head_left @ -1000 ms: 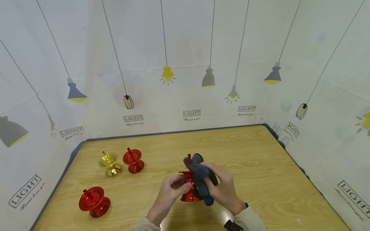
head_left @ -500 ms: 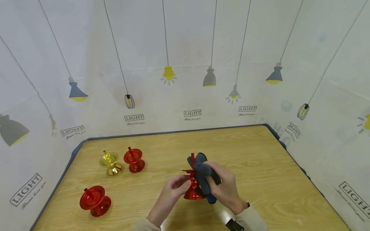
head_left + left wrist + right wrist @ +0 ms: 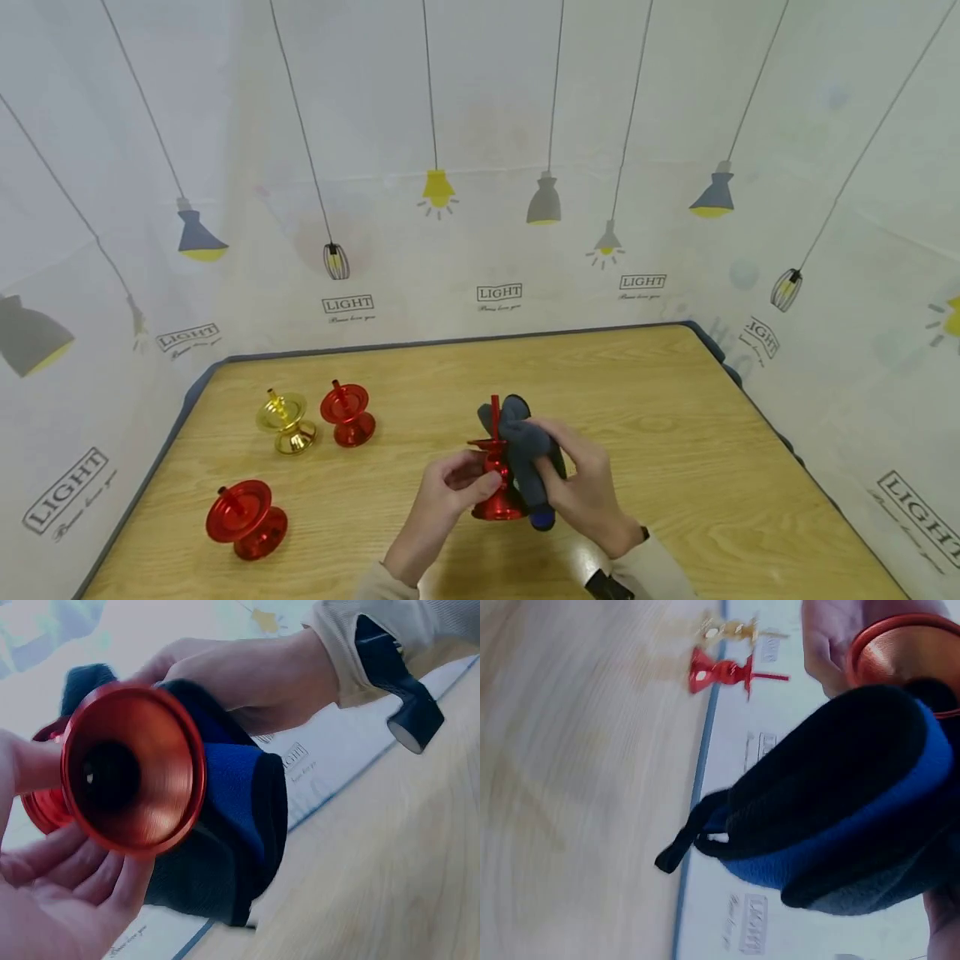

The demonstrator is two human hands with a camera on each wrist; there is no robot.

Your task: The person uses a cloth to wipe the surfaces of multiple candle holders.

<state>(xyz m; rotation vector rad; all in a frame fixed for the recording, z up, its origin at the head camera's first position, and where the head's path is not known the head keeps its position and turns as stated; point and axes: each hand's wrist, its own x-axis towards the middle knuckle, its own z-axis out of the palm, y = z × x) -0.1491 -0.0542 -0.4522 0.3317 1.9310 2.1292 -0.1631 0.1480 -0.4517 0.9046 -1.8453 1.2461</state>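
In the head view my left hand (image 3: 442, 504) grips a red metallic candle holder (image 3: 498, 502) by its narrow middle. It is held upright above the table, its tube pointing up. My right hand (image 3: 588, 492) holds a bunched dark grey-blue cloth (image 3: 528, 458) against the holder's right side. The left wrist view looks into the hollow base (image 3: 161, 769), with left-hand fingers around the holder. Beside it hangs the cloth's bright blue inner side (image 3: 236, 784). The cloth (image 3: 840, 780), with a dark loop, fills much of the right wrist view and hides most of the right hand.
On the left of the wooden table (image 3: 675, 442) stand a gold candle holder (image 3: 294, 437) and two red candle holders, one behind (image 3: 352, 429) and one nearer (image 3: 258, 533). A pale curtain (image 3: 487, 242) printed with lamps rises behind and beside the table.
Both hands, with the candle holder and cloth, shifted slightly right and then slightly back left. The cloth stays against the holder. The standing candle holders keep their places.
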